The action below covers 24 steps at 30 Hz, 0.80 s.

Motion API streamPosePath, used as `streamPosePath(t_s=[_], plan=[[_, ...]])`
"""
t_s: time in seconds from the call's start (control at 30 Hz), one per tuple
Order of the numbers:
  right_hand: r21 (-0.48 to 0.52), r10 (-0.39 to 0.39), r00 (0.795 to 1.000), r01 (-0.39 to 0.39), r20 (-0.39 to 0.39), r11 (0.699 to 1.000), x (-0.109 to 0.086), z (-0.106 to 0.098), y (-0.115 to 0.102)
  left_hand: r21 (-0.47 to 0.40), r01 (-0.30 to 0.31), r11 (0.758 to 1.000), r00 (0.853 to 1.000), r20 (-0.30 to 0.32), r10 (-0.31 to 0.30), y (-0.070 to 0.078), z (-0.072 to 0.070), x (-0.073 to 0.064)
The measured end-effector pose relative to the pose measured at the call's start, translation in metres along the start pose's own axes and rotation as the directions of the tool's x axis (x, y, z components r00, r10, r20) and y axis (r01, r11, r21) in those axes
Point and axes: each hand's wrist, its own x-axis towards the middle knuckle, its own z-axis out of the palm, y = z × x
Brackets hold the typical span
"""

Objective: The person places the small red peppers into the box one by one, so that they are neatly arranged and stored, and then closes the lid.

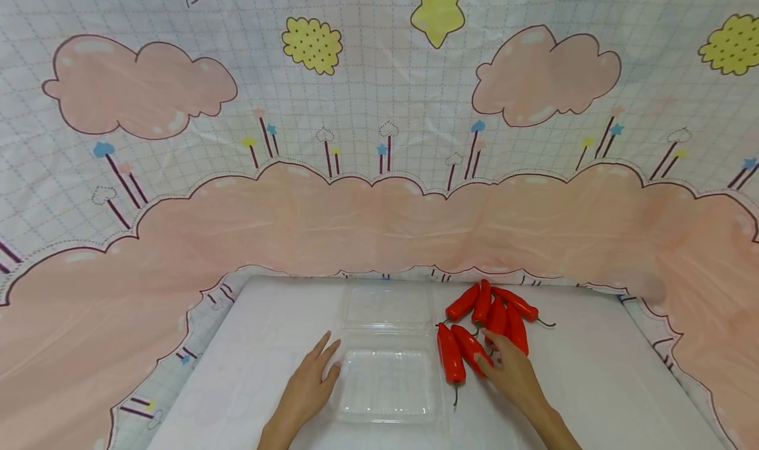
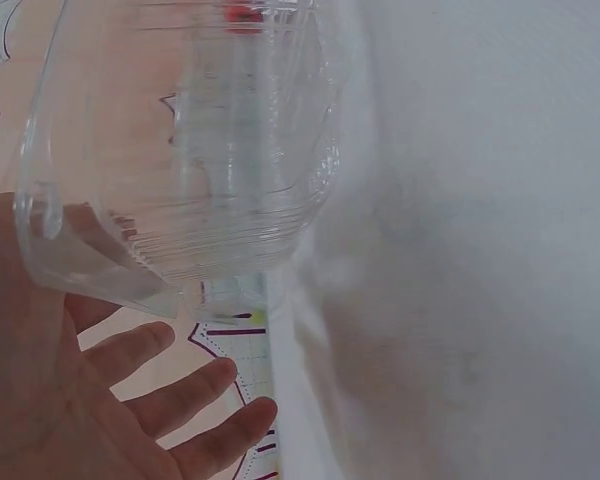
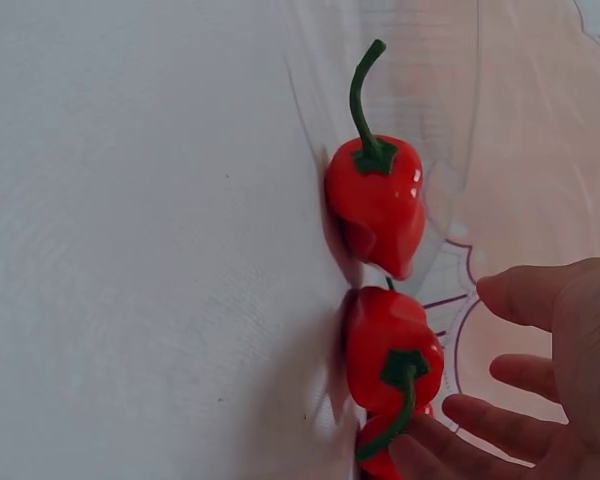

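A clear plastic clamshell box [image 1: 388, 416] lies opened out on the white table, its lid [image 1: 388, 306] folded back on the far side. My left hand [image 1: 304, 387] is at the box's left edge, fingers apart and relaxed; in the left wrist view the clear wall [image 2: 70, 240] overlaps part of this hand. To the right of the box lie several red chili peppers with green stems. My right hand [image 1: 511, 374] is over the nearer ones, thumb and fingers spread around a pepper [image 1: 468, 346]. Another pepper [image 1: 452, 358] lies between that one and the box.
More red peppers [image 1: 497, 313] are bunched beyond the right hand, one stem pointing right. A patterned cloth [image 1: 379, 229] with clouds and stars hangs behind the white table [image 1: 599, 384] and along its sides.
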Motion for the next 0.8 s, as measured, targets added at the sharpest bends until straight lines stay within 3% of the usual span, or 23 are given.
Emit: streamPosePath(t_s=[0.37, 0.8], plan=[[-0.025, 0.024, 1.000, -0.024, -0.004, 0.999, -0.0025, 0.0043, -0.0034, -0.091, -0.021, 0.996, 1.000, 0.010, 0.022, -0.0037, 0.0027, -0.0030], [-0.064, 0.066, 0.996, -0.062, 0.056, 0.996, 0.0012, 0.0090, -0.0016, -0.086, -0.034, 0.996, 0.999, -0.008, 0.033, -0.0046, 0.0041, -0.0029]])
